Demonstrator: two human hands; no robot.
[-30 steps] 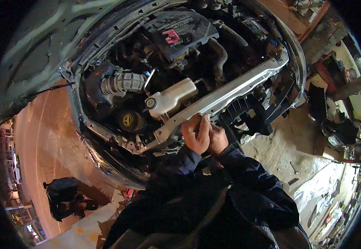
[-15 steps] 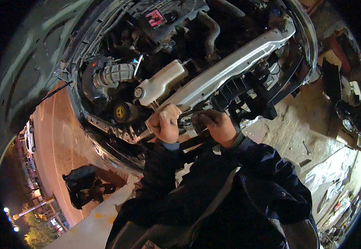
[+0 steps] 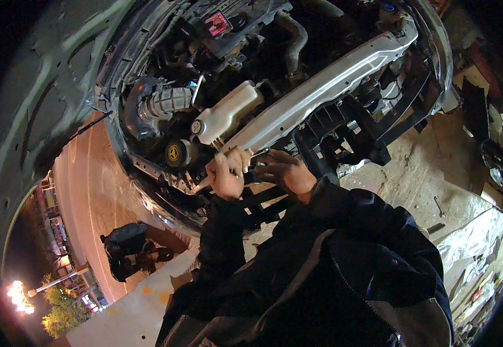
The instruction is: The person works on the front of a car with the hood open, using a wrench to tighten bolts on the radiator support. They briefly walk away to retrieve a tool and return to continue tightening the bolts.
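My left hand (image 3: pixel 227 174) is closed at the near end of a silver metal crossbar (image 3: pixel 315 87) along the car's front. What it grips, if anything, is hidden by its fingers. Just right of it, my right hand (image 3: pixel 289 174) reaches in with fingers stretched toward the left one, slightly smeared. A small shiny metal piece (image 3: pixel 259 153) shows between the two hands; its kind is unclear. Above my left hand sits a whitish plastic tank (image 3: pixel 231 113) with a dark round cap (image 3: pixel 197 126). A black cap with a yellow mark (image 3: pixel 174 154) lies to its left.
A ribbed air hose (image 3: pixel 161 104) and dark engine parts fill the bay. The raised hood (image 3: pixel 49 75) is at left, with its prop rod (image 3: pixel 83 128). Black plastic framework (image 3: pixel 344 130) projects at right. A wrench (image 3: pixel 439 206) and plastic sheeting (image 3: pixel 474 237) lie on the ground.
My right hand's fingers have gone from a curled pinch to stretched out toward the left hand. My left hand stays closed at the crossbar's end. The whole view has shifted slightly.
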